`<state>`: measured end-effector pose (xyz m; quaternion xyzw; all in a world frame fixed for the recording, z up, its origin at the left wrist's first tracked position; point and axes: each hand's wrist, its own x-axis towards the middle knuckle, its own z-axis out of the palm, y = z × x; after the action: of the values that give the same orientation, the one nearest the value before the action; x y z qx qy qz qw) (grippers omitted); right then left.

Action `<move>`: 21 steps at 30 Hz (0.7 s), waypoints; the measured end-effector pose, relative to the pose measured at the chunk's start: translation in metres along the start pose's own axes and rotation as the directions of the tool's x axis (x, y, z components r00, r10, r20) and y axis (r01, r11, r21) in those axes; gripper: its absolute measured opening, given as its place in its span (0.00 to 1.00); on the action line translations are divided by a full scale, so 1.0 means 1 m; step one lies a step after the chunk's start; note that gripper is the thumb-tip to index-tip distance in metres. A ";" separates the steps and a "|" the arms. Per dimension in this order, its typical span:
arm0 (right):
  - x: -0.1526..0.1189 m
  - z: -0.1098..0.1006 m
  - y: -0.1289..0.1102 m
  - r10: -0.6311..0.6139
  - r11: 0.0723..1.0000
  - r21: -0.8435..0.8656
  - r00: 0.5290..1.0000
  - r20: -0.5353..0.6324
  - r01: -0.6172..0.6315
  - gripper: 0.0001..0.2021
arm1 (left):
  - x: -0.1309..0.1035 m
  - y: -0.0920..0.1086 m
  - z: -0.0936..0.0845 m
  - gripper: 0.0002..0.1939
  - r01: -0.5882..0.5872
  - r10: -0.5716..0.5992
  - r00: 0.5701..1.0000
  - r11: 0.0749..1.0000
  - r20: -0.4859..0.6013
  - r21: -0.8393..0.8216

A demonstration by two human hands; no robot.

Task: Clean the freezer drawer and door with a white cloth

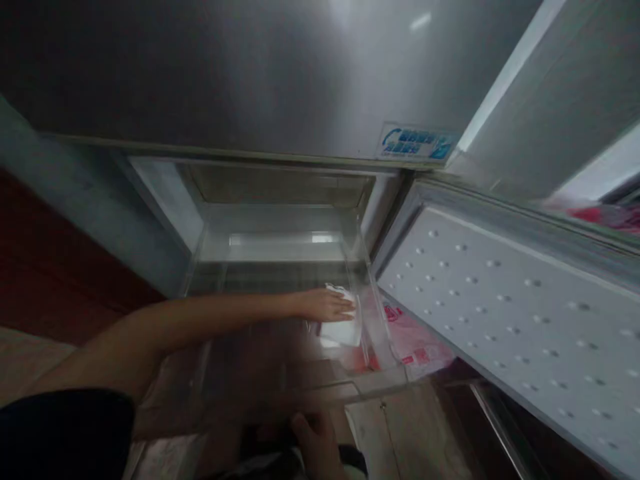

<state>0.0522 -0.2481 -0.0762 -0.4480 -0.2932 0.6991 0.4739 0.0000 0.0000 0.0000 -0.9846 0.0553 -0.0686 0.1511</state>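
A clear plastic drawer [250,280] is pulled out from a fridge compartment below a grey door. My left hand [327,305] reaches into it from the left, its fingers pressed flat on a white cloth or tissue [343,330] at the drawer's right side. Near the bottom centre is my right hand [317,440], just in front of the drawer's front edge. Its thumb shows, but the other fingers are dim and blurred, and whatever it may hold cannot be made out.
On the right an open fridge door [500,300] shows its dimpled white inner panel. The closed grey upper door [250,73] spans the top. A pink and white plastic bag [417,340] lies under the open door. A dark red surface [60,267] stands at the left.
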 end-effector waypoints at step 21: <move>-0.004 0.027 -0.029 -0.055 0.998 -0.009 0.996 -0.066 0.055 0.22 | -0.020 -0.101 0.020 0.19 0.427 -0.427 0.904 0.903 0.029 -0.038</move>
<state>0.0403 -0.2408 -0.0392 -0.4644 -0.2921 0.6694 0.5008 -0.0074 0.1042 0.0100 -0.9765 -0.1616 -0.0889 0.1116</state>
